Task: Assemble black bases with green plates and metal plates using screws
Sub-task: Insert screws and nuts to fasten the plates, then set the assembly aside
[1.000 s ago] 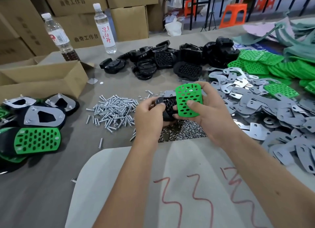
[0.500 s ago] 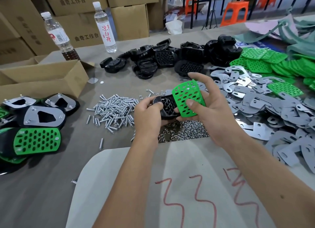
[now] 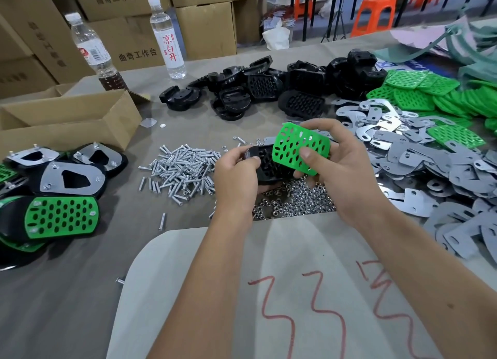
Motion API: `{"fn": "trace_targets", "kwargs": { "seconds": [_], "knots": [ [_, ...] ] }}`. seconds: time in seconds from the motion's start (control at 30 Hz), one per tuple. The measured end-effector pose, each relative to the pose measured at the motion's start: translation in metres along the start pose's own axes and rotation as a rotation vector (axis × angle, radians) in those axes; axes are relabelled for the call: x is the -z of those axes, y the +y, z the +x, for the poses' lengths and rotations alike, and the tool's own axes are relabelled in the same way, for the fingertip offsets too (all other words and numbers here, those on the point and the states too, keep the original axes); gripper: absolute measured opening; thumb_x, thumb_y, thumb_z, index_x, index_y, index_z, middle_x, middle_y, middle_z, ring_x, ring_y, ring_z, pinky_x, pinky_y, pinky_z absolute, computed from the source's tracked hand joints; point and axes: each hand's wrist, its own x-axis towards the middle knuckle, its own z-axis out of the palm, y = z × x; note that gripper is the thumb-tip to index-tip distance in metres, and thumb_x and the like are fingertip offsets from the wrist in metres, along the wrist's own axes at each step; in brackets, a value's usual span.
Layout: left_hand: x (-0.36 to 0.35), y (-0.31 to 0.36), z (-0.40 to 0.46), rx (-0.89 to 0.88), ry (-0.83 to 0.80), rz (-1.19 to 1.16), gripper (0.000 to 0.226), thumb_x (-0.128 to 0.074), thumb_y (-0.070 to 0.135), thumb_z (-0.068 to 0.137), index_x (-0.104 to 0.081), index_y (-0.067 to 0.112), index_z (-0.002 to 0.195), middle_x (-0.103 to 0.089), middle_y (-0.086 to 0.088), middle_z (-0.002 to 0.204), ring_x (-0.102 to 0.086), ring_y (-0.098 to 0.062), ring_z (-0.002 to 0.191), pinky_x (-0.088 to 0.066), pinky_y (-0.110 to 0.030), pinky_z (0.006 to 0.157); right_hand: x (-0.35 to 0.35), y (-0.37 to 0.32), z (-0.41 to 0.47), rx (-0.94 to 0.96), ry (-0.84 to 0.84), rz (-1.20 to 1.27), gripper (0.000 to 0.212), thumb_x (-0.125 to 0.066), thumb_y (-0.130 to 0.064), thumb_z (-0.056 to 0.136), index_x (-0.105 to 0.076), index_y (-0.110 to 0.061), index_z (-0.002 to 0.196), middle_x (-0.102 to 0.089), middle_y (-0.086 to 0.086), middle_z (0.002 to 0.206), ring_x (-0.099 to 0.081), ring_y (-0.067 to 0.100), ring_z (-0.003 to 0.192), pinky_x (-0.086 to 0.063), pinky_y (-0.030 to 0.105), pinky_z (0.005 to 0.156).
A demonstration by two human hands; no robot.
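Above the nuts (image 3: 295, 200), left hand (image 3: 236, 178) grips one black base (image 3: 265, 165), right hand (image 3: 341, 168) pinches one green plate (image 3: 298, 147).

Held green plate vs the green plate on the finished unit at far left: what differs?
The held green plate is tilted, gripped by the right hand, with no screws; the left hand grips its black base. The finished unit's green plate lies flat, screwed at the corners. Both are perforated.
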Motion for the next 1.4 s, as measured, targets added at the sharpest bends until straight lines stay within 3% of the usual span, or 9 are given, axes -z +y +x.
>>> {"fn": "trace_targets", "kwargs": {
  "seconds": [0.33, 0.47, 0.73, 0.9, 1.0, 1.07, 1.17, 1.3, 1.4],
  "knots": [
    [0.0, 0.004, -0.007, 0.012, -0.018, -0.078, 0.026, -0.052, -0.004, 0.095, -0.074, 0.008, 0.103, -0.073, -0.021, 0.109, -0.075, -0.038, 0.096, -0.064, -0.045, 0.065, 0.0, 0.007, 0.004, -0.094, 0.08, -0.069, 0.021, -0.061, -0.006, 0.102, -0.057, -0.025, 0.109, -0.069, -0.004, 0.071, -0.053, 0.008, 0.052, -0.043, 0.019, 0.046],
    [0.002, 0.008, -0.01, 0.088, -0.119, -0.282, 0.024, -0.047, -0.004, 0.098, -0.07, 0.001, 0.106, -0.076, -0.022, 0.102, -0.075, -0.039, 0.091, -0.063, -0.043, 0.065, 0.004, 0.007, 0.009, -0.164, 0.145, 0.153, 0.013, -0.056, -0.006, 0.105, -0.057, -0.016, 0.112, -0.064, 0.001, 0.081, -0.051, 0.008, 0.056, -0.041, 0.019, 0.048],
    [0.005, 0.009, -0.016, 0.16, -0.3, -0.442, 0.026, -0.042, -0.003, 0.101, -0.063, 0.0, 0.116, -0.074, -0.024, 0.115, -0.075, -0.037, 0.097, -0.064, -0.045, 0.074, 0.002, 0.005, 0.01, -0.198, 0.124, 0.193, 0.013, -0.054, -0.006, 0.106, -0.057, -0.013, 0.117, -0.06, 0.01, 0.093, -0.05, 0.009, 0.061, -0.043, 0.019, 0.053],
    [0.002, 0.012, -0.007, 0.144, -0.107, -0.252, 0.028, -0.037, -0.006, 0.098, -0.062, 0.005, 0.104, -0.071, -0.022, 0.109, -0.073, -0.037, 0.091, -0.065, -0.047, 0.067, 0.003, -0.001, 0.007, -0.292, 0.157, 0.433, 0.026, -0.048, -0.003, 0.107, -0.052, -0.003, 0.133, -0.062, 0.013, 0.108, -0.05, 0.013, 0.066, -0.042, 0.022, 0.055],
    [-0.002, 0.011, -0.008, 0.184, -0.012, -0.244, 0.022, -0.047, 0.003, 0.098, -0.061, 0.0, 0.115, -0.071, -0.024, 0.113, -0.072, -0.036, 0.095, -0.063, -0.043, 0.064, 0.001, -0.005, 0.006, -0.231, 0.188, 0.507, 0.028, -0.046, 0.001, 0.106, -0.052, -0.015, 0.129, -0.064, 0.014, 0.107, -0.05, 0.015, 0.063, -0.041, 0.023, 0.053],
    [-0.002, 0.006, -0.007, 0.135, -0.004, -0.17, 0.03, -0.072, 0.019, 0.094, -0.063, 0.0, 0.116, -0.075, -0.019, 0.11, -0.076, -0.032, 0.093, -0.064, -0.041, 0.068, 0.003, -0.007, 0.007, -0.139, 0.32, 0.353, 0.028, -0.044, 0.004, 0.106, -0.055, -0.019, 0.118, -0.063, 0.015, 0.105, -0.05, 0.013, 0.056, -0.039, 0.023, 0.048],
    [0.0, 0.004, -0.007, 0.028, 0.011, -0.085, 0.034, -0.09, 0.013, 0.077, -0.069, 0.003, 0.102, -0.078, -0.018, 0.103, -0.075, -0.04, 0.098, -0.064, -0.051, 0.084, 0.01, -0.003, 0.011, -0.112, 0.43, 0.046, 0.026, -0.043, -0.001, 0.106, -0.066, -0.01, 0.098, -0.064, 0.016, 0.095, -0.055, 0.013, 0.052, -0.044, 0.025, 0.046],
    [-0.002, 0.004, -0.01, -0.007, -0.033, -0.032, 0.038, -0.093, 0.006, 0.071, -0.07, 0.003, 0.101, -0.077, -0.021, 0.1, -0.074, -0.044, 0.098, -0.062, -0.056, 0.086, 0.001, 0.0, 0.006, -0.189, 0.137, -0.08, 0.037, -0.062, -0.045, 0.099, -0.079, -0.014, 0.089, -0.076, 0.009, 0.089, -0.068, 0.018, 0.066, -0.058, 0.031, 0.057],
    [-0.004, 0.002, -0.013, -0.032, -0.094, -0.024, 0.037, -0.091, 0.004, 0.07, -0.071, 0.004, 0.102, -0.077, -0.022, 0.101, -0.074, -0.044, 0.099, -0.061, -0.056, 0.088, -0.004, 0.004, 0.003, -0.084, 0.037, -0.181, 0.031, -0.07, -0.044, 0.095, -0.079, -0.016, 0.09, -0.075, 0.003, 0.08, -0.067, 0.012, 0.069, -0.055, 0.024, 0.059]
  ]
}}
